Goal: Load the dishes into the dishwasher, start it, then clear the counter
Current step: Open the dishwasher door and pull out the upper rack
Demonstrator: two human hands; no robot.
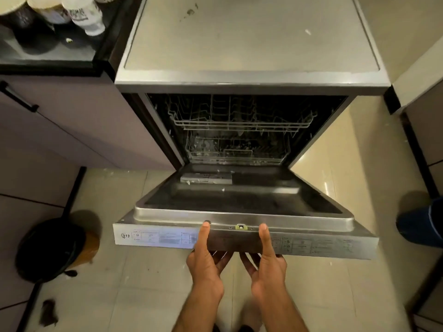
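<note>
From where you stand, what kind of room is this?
Most likely a home kitchen. Both hands, left hand and right hand, grip the open door of a dishwasher with wire racks inside; a cabinet stands beside it, and cups sit on the counter above.
</note>
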